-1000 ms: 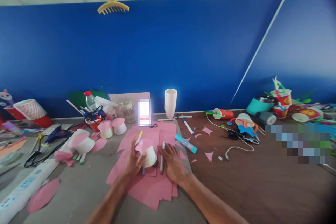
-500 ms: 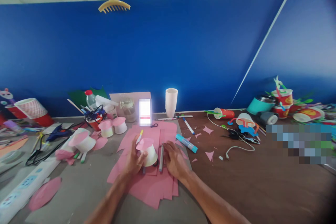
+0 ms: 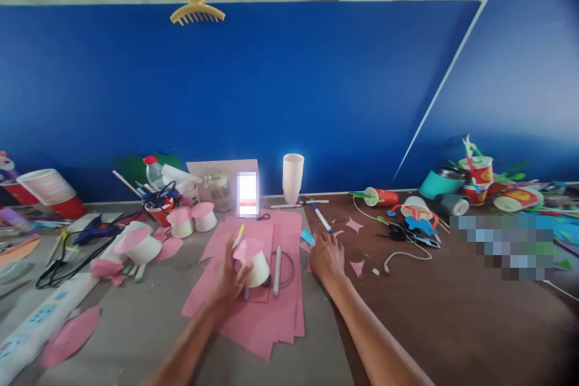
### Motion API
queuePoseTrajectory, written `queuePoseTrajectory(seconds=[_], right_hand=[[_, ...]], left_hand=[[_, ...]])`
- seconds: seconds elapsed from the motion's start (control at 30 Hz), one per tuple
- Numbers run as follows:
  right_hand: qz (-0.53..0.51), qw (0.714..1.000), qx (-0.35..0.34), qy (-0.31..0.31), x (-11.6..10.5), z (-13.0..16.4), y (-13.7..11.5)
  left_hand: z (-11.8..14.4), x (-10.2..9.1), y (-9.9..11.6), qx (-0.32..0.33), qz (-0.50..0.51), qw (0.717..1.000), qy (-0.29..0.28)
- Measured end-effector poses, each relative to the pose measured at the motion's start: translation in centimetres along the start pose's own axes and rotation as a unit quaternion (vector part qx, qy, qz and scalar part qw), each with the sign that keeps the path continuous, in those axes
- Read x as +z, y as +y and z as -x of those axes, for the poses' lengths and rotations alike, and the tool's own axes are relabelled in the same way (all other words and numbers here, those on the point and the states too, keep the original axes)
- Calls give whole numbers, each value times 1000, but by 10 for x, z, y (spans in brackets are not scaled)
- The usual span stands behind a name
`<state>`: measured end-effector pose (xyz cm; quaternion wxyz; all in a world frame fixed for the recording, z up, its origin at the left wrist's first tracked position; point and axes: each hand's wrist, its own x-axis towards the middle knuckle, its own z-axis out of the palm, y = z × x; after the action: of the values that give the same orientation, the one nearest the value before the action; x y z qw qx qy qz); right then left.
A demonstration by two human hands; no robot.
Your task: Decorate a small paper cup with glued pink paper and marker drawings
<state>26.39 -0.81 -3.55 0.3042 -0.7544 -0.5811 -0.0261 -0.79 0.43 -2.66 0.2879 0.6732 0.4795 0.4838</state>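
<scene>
Head view: the left hand [image 3: 228, 277] has its grip around a white paper cup [image 3: 257, 268] that lies tipped on its side over the stack of pink paper sheets [image 3: 262, 313], thumb on the cup's near wall and a pink paper disc [image 3: 248, 248] covering the cup's end. A grey marker [image 3: 276, 262] lies on the pink sheets just beside the cup at its 3 o'clock, with a drawn pen curve at the marker's 3 o'clock. The right hand [image 3: 326, 258] rests with fingers spread and grip released, holding nothing, on the desk [image 3: 452, 313] past the sheets' right edge; its fingertips are at a light-blue glue stick [image 3: 307, 237] at its 11 o'clock, though contact is not clear. A pink paper scrap [image 3: 357, 267] lies at the hand's 3 o'clock. At the cup's 12 o'clock, well apart, a stack of white cups [image 3: 292, 177] stands against the blue partition [image 3: 271, 90].
</scene>
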Motion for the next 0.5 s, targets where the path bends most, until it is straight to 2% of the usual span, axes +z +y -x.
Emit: queuePoseTrajectory(seconds=[0.1,0.27,0.5], right_hand=[[-31,999,-7,23,2,-2,1],[-110,990,-36,76,8,-3,-5],[-173,977,-80,90,14,6,-14]], left_hand=[[-1,1,-3,5,33,999,-11],[-1,3,-12,7,43,999,10],[1,5,-11,20,29,999,21]])
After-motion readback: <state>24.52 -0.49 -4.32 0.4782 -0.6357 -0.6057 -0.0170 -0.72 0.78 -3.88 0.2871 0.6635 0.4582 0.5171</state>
